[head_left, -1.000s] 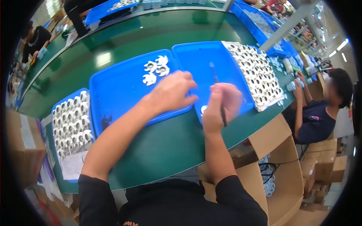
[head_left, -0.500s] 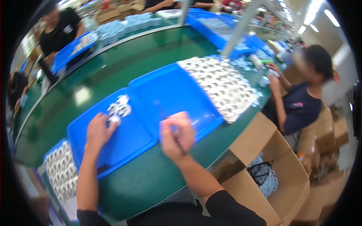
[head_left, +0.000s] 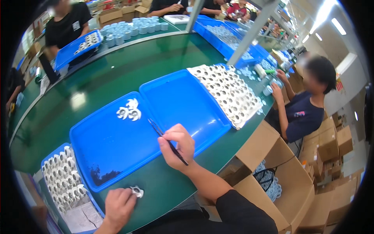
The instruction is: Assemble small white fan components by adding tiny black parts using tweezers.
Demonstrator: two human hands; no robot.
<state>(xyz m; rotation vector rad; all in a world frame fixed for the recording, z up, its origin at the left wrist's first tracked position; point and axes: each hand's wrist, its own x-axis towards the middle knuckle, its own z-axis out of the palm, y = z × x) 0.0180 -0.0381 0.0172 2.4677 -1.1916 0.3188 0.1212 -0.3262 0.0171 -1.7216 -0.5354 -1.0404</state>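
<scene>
My right hand (head_left: 178, 147), raised over the near edge of the blue trays, is closed around black tweezers (head_left: 156, 128) whose tips point up and away. Low on the left, my left hand (head_left: 120, 206) pinches a small white part with curved fins and a dark round centre (head_left: 136, 191), at the green table's near side. Three like white parts (head_left: 134, 113) lie together at the far end of the left blue tray (head_left: 105, 152). To its right, the other blue tray (head_left: 183, 101) shows a bare bottom.
A tray of rowed white parts (head_left: 64, 175) stands at the left. Beyond the right tray lies a white sheet crowded with white parts (head_left: 228, 93). A metal post (head_left: 249, 37) rises behind it. An open cardboard box (head_left: 292, 195) sits low right, near a seated person (head_left: 302, 105).
My left hand has come back from the cluster in the left tray to the table's near edge, carrying one white part. My right hand stays near its place, the tweezers now plainly visible.
</scene>
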